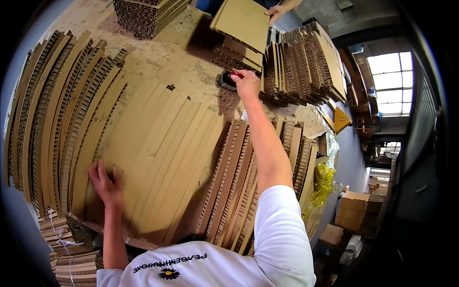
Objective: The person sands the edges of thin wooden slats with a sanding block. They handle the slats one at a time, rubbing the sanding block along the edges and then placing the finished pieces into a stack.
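Honeycomb cardboard strips (162, 143) lie side by side in front of me, flat faces up. My left hand (106, 184) rests at their near left side, fingers apart and slightly bent, beside an upright row of strips (62, 119). Stretched far forward, my right hand (248, 85) grips a small red-topped object (234, 74) at a dark block-like thing (227, 80) on the table; its exact kind cannot be made out. Just beyond, another person's hand (276, 14) holds flat cardboard panels (241, 21) over a low stack of cardboard pieces (237, 53).
Dense honeycomb cardboard stacks stand at the far right (303, 64) and far left (150, 19). More strips (234, 179) lie under my right arm. Yellow plastic strapping (322, 184) hangs at the right edge. Cardboard boxes (351, 210) sit beyond, below windows (389, 83).
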A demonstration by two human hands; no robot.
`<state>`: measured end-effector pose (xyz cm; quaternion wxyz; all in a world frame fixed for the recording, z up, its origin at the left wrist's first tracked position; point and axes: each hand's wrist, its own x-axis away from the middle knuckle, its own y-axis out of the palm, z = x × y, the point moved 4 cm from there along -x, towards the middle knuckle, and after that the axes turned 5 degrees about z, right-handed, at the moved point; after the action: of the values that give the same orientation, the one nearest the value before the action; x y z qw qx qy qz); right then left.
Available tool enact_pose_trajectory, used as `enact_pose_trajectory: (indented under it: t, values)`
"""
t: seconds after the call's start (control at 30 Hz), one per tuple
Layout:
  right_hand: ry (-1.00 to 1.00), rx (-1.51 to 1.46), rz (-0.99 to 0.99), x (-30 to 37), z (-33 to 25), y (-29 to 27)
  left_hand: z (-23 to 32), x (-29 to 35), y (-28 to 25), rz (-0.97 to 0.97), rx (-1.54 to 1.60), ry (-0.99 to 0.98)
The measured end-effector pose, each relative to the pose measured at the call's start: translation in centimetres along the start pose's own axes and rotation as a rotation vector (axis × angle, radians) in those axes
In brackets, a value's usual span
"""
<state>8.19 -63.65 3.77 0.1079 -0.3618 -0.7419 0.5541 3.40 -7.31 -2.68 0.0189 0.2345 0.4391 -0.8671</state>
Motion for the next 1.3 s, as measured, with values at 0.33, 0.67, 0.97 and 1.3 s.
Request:
enact_pose_trajectory:
  t: [0.33, 0.67, 0.97, 1.3]
  values:
    - [-0.022, 0.224, -0.114, 0.5, -1.2, 2.4, 0.5, 0.0, -0.4, -0.047, -0.016, -0.068]
    - [-0.058, 0.217, -0.048, -1.0, -1.3, -0.9, -0.1, 0.1, 0.0, -0.054, -0.071, -0.051]
    - [0.086, 0.285, -0.157, 0.0, -0.4, 0.9, -1.0, 0.6, 0.0, -0.072, -0.089, -0.057]
    - [0.609, -1.12, -0.247, -1.3, 1.4, -3.2, -0.4, 0.6, 0.0, 0.014, -0.005, -0.019]
